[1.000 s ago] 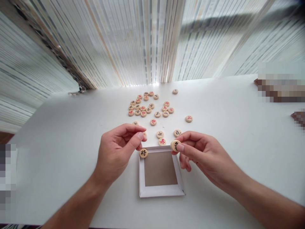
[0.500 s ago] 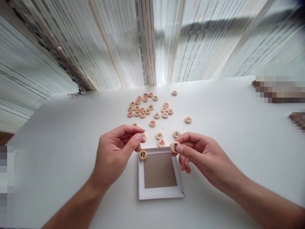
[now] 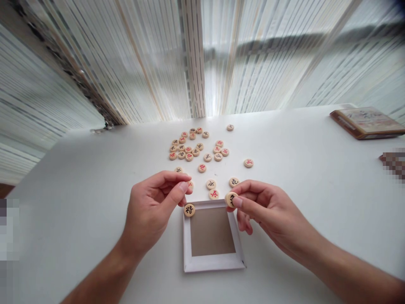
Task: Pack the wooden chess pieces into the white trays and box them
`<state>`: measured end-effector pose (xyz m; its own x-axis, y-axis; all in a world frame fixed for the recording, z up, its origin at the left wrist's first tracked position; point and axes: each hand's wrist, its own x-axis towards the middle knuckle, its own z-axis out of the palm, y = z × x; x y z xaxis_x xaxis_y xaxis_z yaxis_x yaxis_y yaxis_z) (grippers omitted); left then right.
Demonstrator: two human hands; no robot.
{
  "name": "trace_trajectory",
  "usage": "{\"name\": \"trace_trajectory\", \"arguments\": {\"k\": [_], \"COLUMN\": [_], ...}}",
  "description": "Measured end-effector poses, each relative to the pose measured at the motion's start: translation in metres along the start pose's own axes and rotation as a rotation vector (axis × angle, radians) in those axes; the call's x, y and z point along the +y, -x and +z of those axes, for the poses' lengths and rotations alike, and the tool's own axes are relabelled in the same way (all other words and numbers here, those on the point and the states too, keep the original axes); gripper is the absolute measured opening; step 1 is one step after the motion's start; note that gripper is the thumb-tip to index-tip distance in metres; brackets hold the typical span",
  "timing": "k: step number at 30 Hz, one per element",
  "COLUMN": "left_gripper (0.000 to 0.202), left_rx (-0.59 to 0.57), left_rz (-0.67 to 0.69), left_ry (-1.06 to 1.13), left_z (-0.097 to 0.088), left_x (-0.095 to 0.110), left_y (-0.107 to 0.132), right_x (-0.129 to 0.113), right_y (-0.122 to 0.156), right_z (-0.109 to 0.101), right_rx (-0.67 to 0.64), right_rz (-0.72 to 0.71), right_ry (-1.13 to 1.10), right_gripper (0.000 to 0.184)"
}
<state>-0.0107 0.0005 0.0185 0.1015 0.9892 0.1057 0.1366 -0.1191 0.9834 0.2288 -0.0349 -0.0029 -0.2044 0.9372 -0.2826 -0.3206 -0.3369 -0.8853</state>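
Observation:
My left hand [image 3: 155, 200] hovers beside the upper left corner of a shallow white box [image 3: 215, 262] with a brown bottom. Its fingers are loosely curled, thumb and index finger slightly apart, seemingly without a piece between them. Just below these fingers, a round wooden Chinese chess piece [image 3: 189, 210] with a black character lies in that corner. A red-marked piece [image 3: 190, 186] shows partly behind the fingertips. Over the box's upper right corner, my right hand [image 3: 261, 204] pinches another black-marked chess piece [image 3: 230, 200] between thumb and index finger, the thumb covering part of its face.
Several red- and black-marked chess pieces [image 3: 189, 156] lie scattered on the white table [image 3: 284, 152] beyond the box. One red-marked piece [image 3: 248, 163] lies off to the right. A brown flat box [image 3: 368, 121] sits far right. Striped curtains [image 3: 158, 59] hang along the back edge.
The camera view has tilted up slightly, so everything appears a little lower. Both hands keep the same poses, and the right still pinches its piece.

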Motion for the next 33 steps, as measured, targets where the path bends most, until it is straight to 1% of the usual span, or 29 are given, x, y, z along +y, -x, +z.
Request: {"name": "trace_trajectory", "arguments": {"k": [14,22,26,30,33], "left_gripper": [0.007,0.006,0.006,0.007,0.008], "left_rx": [-0.008,-0.002,-0.010,-0.050,-0.044], "left_rz": [0.006,-0.011,-0.033,-0.013,0.010], "left_ry": [-0.006,-0.021,0.017,0.014,-0.046], "left_z": [-0.002,-0.006,-0.007,-0.009,-0.015], "left_x": [-0.001,-0.005,0.002,0.015,0.013], "left_y": [0.001,-0.013,-0.019,-0.023,-0.027], "right_x": [0.000,0.000,0.000,0.001,0.002], "right_y": [-0.001,-0.004,-0.006,-0.006,-0.007], "right_z": [-0.001,-0.002,-0.004,-0.007,-0.009], "right_rx": [0.015,0.033,0.052,0.061,0.081], "right_rz": [0.004,-0.003,-0.009,-0.023,-0.025], "right_ry": [-0.009,0.036,0.061,0.061,0.058], "right_gripper": [0.032,0.034,0.036,0.036,0.035]}}
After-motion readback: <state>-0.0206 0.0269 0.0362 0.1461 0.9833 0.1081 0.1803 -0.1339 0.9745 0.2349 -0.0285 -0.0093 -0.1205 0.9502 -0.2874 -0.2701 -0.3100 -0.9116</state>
